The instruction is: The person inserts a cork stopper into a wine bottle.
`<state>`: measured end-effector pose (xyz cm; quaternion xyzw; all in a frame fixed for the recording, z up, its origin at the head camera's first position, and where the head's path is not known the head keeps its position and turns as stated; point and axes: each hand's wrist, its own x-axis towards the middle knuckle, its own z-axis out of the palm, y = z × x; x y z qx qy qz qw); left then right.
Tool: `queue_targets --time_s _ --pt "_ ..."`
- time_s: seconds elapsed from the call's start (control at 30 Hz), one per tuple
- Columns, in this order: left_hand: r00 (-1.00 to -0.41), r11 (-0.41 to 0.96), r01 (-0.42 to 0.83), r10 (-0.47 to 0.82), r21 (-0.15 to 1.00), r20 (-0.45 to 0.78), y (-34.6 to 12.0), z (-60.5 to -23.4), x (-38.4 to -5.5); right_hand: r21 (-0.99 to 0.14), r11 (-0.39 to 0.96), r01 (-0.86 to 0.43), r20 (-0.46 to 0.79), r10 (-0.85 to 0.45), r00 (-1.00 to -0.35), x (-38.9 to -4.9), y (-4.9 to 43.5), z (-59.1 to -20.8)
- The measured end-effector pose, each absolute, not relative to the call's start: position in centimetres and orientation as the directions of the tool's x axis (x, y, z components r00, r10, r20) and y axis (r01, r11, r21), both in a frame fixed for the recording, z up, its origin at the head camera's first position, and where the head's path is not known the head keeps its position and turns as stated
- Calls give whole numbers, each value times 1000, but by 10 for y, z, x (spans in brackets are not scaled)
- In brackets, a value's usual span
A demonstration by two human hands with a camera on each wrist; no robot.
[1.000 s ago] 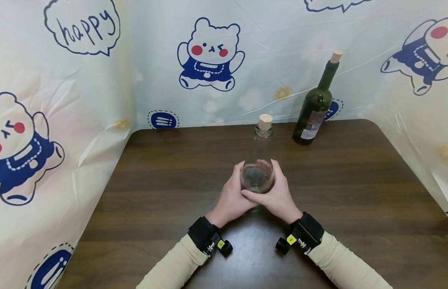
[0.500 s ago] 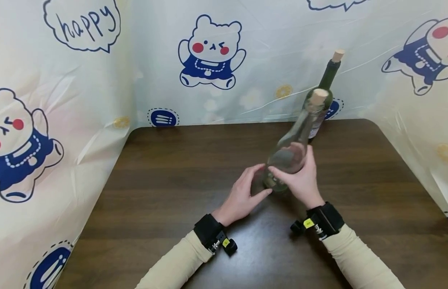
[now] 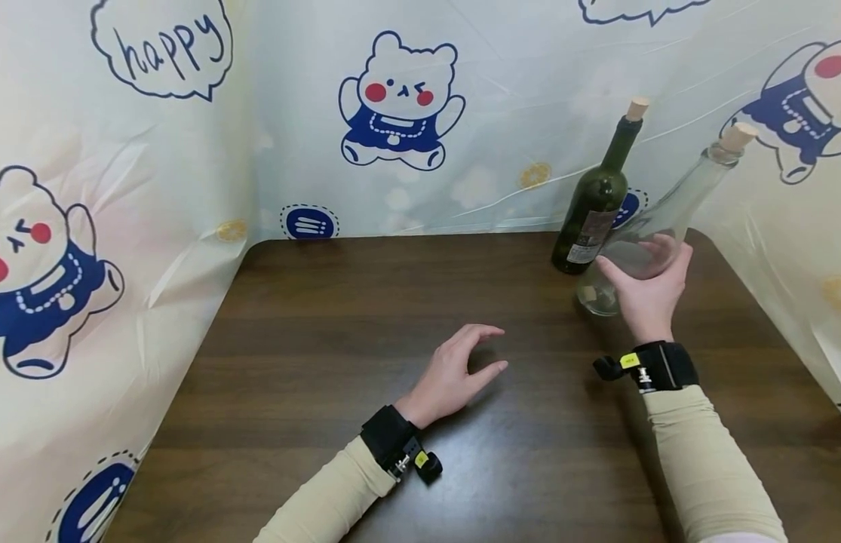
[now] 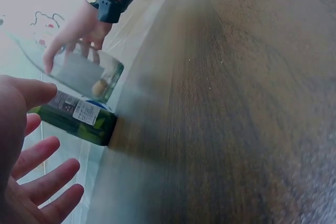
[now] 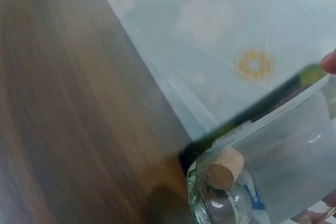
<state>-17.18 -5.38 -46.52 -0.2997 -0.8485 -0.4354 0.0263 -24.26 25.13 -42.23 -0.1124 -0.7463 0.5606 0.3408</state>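
My right hand (image 3: 653, 296) grips a clear glass bottle (image 3: 688, 188) around its body, thumb on the left side. A cork (image 3: 738, 139) plugs its mouth, and the neck leans to the right in the head view. Through the glass near the base, a loose cork (image 5: 224, 169) shows in the right wrist view. Just left of this bottle stands a green wine bottle (image 3: 600, 185), corked, with a label on its side. My left hand (image 3: 450, 377) holds nothing; its fingers are spread and relaxed over the middle of the table.
The dark brown wooden table (image 3: 311, 339) has a rounded far edge close behind the green bottle. A pale printed curtain (image 3: 284, 136) with cartoon bears hangs around the table's back and sides.
Both hands held the clear bottle at first. The left hand has let go and stays near the middle, while the right hand has carried the bottle right and back, past the green bottle's front.
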Motion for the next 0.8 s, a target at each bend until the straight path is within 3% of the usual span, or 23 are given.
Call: queue_targets --time_s 0.23,0.53,0.7,0.8 --pt "-819 445 533 487 720 304 -56 -467 -171 -909 404 -105 342 576 -743 -248 265 -445" --pt "-827 450 526 468 721 311 -59 -469 -172 -906 416 -82 326 559 -762 -247 263 -454" --pt "-834 470 527 445 708 325 -66 -465 -180 -909 400 -118 331 519 -788 -238 252 -439" --pt "-840 499 531 417 684 347 -74 -457 -189 -885 416 -211 420 516 -746 -226 236 -416"
